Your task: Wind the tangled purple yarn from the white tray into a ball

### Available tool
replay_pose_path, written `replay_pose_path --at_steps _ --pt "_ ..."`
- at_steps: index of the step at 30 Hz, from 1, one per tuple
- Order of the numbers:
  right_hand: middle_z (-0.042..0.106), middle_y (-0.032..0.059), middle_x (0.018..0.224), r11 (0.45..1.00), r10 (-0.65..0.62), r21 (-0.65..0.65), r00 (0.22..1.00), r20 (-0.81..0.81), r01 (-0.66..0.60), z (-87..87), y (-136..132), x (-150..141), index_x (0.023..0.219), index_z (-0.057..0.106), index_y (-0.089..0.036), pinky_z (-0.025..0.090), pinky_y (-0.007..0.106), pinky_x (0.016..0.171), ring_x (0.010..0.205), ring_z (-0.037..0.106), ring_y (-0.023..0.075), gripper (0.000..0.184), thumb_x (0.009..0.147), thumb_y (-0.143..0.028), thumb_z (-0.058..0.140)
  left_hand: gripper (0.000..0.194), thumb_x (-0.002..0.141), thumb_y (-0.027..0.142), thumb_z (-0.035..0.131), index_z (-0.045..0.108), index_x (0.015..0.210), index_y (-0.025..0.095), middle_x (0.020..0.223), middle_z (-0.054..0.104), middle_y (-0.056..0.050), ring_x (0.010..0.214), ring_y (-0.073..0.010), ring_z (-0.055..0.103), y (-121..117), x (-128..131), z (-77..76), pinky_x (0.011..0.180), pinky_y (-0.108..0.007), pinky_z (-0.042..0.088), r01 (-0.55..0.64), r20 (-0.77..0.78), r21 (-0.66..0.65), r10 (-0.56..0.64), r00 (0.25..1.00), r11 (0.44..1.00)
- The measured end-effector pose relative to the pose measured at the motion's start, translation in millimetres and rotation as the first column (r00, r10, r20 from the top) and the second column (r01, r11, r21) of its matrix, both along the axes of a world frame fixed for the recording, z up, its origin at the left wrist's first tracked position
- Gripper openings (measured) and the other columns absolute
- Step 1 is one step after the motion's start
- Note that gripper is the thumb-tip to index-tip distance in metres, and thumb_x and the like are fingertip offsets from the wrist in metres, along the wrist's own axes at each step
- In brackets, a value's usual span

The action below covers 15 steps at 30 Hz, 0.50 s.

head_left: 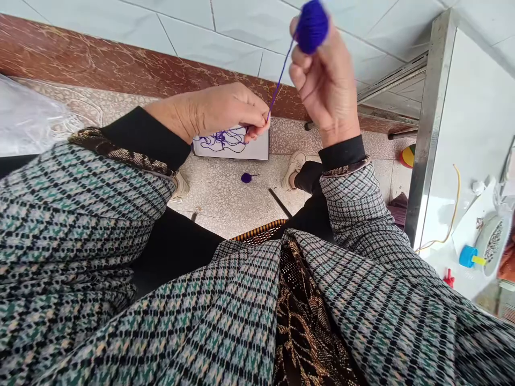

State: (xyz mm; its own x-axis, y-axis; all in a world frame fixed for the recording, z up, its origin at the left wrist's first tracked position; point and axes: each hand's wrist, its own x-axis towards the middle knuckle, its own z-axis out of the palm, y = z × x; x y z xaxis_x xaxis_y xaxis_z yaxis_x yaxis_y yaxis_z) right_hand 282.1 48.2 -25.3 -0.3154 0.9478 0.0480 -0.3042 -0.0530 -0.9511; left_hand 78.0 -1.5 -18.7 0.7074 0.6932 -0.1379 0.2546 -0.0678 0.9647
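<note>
My right hand [325,80] is raised high, its fingers closed around a ball of purple yarn [312,27]. From that ball a taut strand of yarn [281,75] slants down to my left hand [245,110], which pinches it between thumb and fingers. Below and behind the left hand, loose purple yarn [221,140] lies in loops on a white board or shallow tray [257,150] on the floor. A second, smaller purple yarn ball [246,177] rests on the floor nearer to me, with a short end sticking out.
At right stands a metal-edged white table [462,134] bearing a bowl [491,244], a blue-and-yellow item [469,256] and a yellow cord [456,209]. Clear plastic [28,118] lies at far left. A tiled wall [193,27] is in front, and a colourful ball [408,155] sits under the table.
</note>
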Motion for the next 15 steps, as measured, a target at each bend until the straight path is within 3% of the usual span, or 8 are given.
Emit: replay_pose_path --at_steps 2,3,5,6,8,10,12,15 --pt "0.057 0.0007 0.094 0.995 -0.09 0.074 0.955 0.283 0.072 -4.1 -3.0 -6.1 0.105 0.049 -0.024 0.052 0.022 0.069 0.072 0.045 0.0141 0.018 0.096 -0.024 0.064 0.023 0.083 0.024 0.057 0.064 0.06 0.021 0.066 0.065 -0.007 0.065 -0.0194 0.056 -1.6 4.5 -2.7 0.072 -0.031 0.05 0.051 0.022 -0.023 -0.051 0.998 0.998" --pt "0.056 0.0012 0.092 0.991 -0.082 0.127 0.894 0.44 0.028 -4.4 -5.0 -5.9 0.1 0.05 -0.025 0.05 0.024 0.068 0.072 0.045 0.0153 0.018 0.092 -0.017 0.064 0.024 0.083 0.025 0.058 0.064 0.06 0.021 0.066 0.065 -0.007 0.065 -0.0191 0.056 -2.1 5.5 -3.3 0.071 -0.03 0.049 0.062 0.033 -0.024 -0.061 0.998 0.998" --pt "0.057 0.0027 0.088 0.968 0.052 0.14 0.712 0.7 -0.208 -1.0 -8.0 0.6 0.088 0.052 -0.027 0.047 0.026 0.066 0.076 0.045 0.0179 0.026 0.08 -0.007 0.065 0.027 0.085 0.029 0.06 0.063 0.059 0.022 0.065 0.066 -0.006 0.065 -0.0191 0.056 -2.5 5.0 -2.7 0.069 -0.029 0.049 0.065 0.055 -0.026 -0.063 0.997 0.998" --pt "0.057 0.0032 0.086 0.933 0.17 0.072 0.606 0.778 -0.354 2.7 -8.5 6.1 0.084 0.053 -0.027 0.045 0.026 0.066 0.079 0.046 0.0188 0.027 0.077 -0.003 0.065 0.029 0.086 0.032 0.062 0.063 0.058 0.022 0.065 0.065 -0.006 0.066 -0.0194 0.056 -2.1 3.7 -1.8 0.068 -0.029 0.048 0.054 0.057 -0.029 -0.052 0.997 0.998" --pt "0.061 0.0029 0.083 0.799 0.43 -0.134 0.401 0.809 -0.587 13.2 -7.7 18.4 0.083 0.059 -0.025 0.043 0.025 0.064 0.08 0.05 0.018 0.024 0.076 -0.003 0.067 0.032 0.086 0.037 0.064 0.062 0.057 0.023 0.064 0.063 -0.006 0.066 -0.0198 0.055 -0.7 0.3 -0.1 0.067 -0.029 0.048 0.021 0.041 -0.043 -0.019 0.999 0.999" --pt "0.064 0.0016 0.083 0.662 0.602 -0.277 0.273 0.75 -0.697 24.7 -5.8 29.4 0.084 0.062 -0.021 0.042 0.024 0.064 0.076 0.053 0.0147 0.014 0.082 -0.011 0.072 0.031 0.081 0.036 0.065 0.06 0.054 0.023 0.063 0.061 -0.007 0.067 -0.0198 0.054 0.7 -2.3 0.5 0.068 -0.031 0.049 -0.014 0.026 -0.07 0.016 1.0 0.997" --pt "0.066 0.001 0.084 0.59 0.701 -0.332 0.264 0.663 -0.736 32.7 -4.4 37.8 0.085 0.062 -0.02 0.047 0.023 0.067 0.075 0.057 0.0127 0.02 0.088 -0.028 0.08 0.024 0.075 0.034 0.066 0.062 0.054 0.023 0.064 0.061 -0.008 0.067 -0.0196 0.052 0.6 -2.9 0.0 0.07 -0.033 0.049 -0.051 0.04 -0.147 0.057 0.998 0.988" --pt "0.064 0.0007 0.086 0.607 0.765 -0.264 0.461 0.451 -0.75 32.9 -5.7 47.1 0.083 0.056 -0.021 0.052 0.021 0.069 0.076 0.061 0.0118 0.046 0.081 -0.05 0.092 0.012 0.07 0.035 0.076 0.073 0.071 0.024 0.069 0.063 -0.008 0.068 -0.0207 0.051 -4.2 -1.2 -0.2 0.071 -0.037 0.049 -0.149 0.107 -0.341 0.196 0.975 0.928"
